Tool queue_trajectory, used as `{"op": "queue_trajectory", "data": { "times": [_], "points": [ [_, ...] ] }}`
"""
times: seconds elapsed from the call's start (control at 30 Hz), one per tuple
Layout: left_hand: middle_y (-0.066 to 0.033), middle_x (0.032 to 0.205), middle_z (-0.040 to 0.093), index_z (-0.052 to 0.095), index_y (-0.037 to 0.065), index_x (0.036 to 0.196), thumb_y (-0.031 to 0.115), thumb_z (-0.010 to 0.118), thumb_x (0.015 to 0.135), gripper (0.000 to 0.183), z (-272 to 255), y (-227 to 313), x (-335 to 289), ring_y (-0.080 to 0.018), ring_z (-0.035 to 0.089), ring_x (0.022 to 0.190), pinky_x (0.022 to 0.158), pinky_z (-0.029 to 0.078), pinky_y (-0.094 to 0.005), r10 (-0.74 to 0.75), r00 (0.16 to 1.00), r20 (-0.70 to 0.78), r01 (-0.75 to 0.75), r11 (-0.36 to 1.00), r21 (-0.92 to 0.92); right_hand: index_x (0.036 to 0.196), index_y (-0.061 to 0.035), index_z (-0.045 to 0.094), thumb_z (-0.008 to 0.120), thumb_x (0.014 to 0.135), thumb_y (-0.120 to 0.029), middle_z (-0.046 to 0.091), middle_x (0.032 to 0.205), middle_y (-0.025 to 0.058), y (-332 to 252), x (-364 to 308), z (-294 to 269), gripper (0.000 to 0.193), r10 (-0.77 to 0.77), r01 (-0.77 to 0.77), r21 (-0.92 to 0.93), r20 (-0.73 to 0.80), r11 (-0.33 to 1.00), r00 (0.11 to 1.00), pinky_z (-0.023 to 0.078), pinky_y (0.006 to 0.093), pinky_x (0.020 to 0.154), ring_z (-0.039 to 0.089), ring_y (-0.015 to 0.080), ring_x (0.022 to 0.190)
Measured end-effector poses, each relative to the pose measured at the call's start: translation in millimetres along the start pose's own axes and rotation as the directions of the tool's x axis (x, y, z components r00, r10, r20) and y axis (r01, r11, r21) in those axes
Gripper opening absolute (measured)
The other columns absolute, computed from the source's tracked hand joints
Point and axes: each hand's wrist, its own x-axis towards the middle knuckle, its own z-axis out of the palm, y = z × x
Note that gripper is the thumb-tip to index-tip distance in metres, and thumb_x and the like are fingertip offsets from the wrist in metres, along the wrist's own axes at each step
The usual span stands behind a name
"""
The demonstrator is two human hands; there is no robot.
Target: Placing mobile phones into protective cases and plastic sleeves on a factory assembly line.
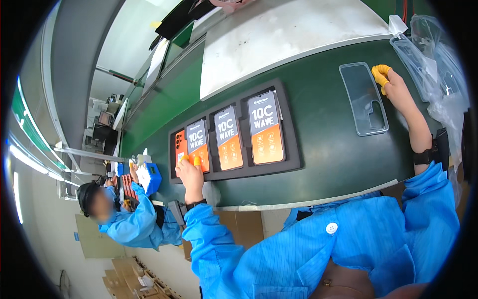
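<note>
Touching the lower part of the leftmost grey-and-orange phone [196, 139], the left grip [190, 174] has its yellow-capped fingertips slightly apart; whether they pinch anything cannot be told. That phone sits at the left end of a dark tray [294, 144], just beside an orange phone [179, 145] showing ringed lenses. The right grip [392, 87] has its capped fingers curled together at the upper right edge of a clear case [361, 89]; whether they hold it is unclear. Bold white print and small icons mark the leftmost phone, the middle phone [228, 139] and the right phone [267, 132]. Green tabletop [321, 109] stretches between tray and case. A pale panel [284, 37] borders it at the back, a light strip [308, 201] lines its near edge, and plastic bags [443, 65] crowd the right side. Leftward, well apart, is a blue-clad co-worker [137, 219].
</note>
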Motion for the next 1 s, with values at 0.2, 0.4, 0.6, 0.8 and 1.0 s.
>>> {"op": "queue_trajectory", "data": {
  "times": [0.2,0.4,0.6,0.8,1.0],
  "points": [
    [-0.0195,0.091,0.049,0.049,-0.002,0.096,0.017,0.05,0.078,0.026,-11,-20,2,-0.0366,0.042,0.086,0.078,0.034,-0.0424,0.116,0.962,0.247,-0.069,0.979,-0.191,0.104,-0.0011,0.052,0.045,0.072,0.01,0.048,0.114,0.0111,-15,-4,-6,0.035,-0.379,0.438,-0.315,0.234,0.842,0.896,0.033,0.0288,0.091,0.042,0.0235,0.107],
    [-0.0169,0.091,0.05,0.052,0.001,0.089,0.017,0.049,0.078,0.02,-22,2,6,-0.0344,0.045,0.085,0.071,0.04,-0.041,0.161,0.953,0.258,-0.205,0.966,0.156,0.108,-0.0112,0.054,0.064,0.065,-0.013,0.043,0.122,0.0055,-27,-18,0,0.044,-0.413,0.596,-0.187,0.562,0.781,0.717,0.019,0.0418,0.101,0.032,0.0275,0.117],
    [-0.0149,0.086,0.052,0.052,0.0,0.087,0.019,0.049,0.079,0.021,-13,-10,3,-0.0324,0.045,0.086,0.076,0.037,-0.0392,0.08,0.994,0.075,-0.077,0.996,-0.043,0.096,-0.0099,0.058,0.068,0.063,-0.021,0.054,0.099,0.005,-23,-21,19,0.036,-0.587,0.743,-0.299,0.468,0.598,0.661,0.024,0.0421,0.098,0.045,0.0245,0.1],
    [-0.021,0.094,0.047,0.048,-0.002,0.095,0.016,0.053,0.073,0.029,-3,-41,6,-0.035,0.045,0.088,0.076,0.039,-0.0408,-0.358,0.933,-0.022,0.357,0.922,0.15,0.095,-0.0043,0.056,0.07,0.06,-0.028,0.053,0.095,0.0099,-35,-24,19,0.045,-0.699,0.769,-0.111,0.351,0.63,0.623,0.036,0.0362,0.087,0.048,0.0273,0.092],
    [-0.0175,0.093,0.052,0.049,0.0,0.101,0.022,0.045,0.078,0.032,6,-68,4,-0.0321,0.049,0.088,0.073,0.043,-0.0389,-0.203,0.96,0.191,0.143,0.947,0.288,0.108,-0.0026,0.051,0.07,0.056,-0.037,0.049,0.108,0.0133,-47,-29,25,0.065,-0.645,0.832,-0.041,0.611,0.553,0.459,0.032,0.0365,0.091,0.044,0.029,0.099]
  ]
}}
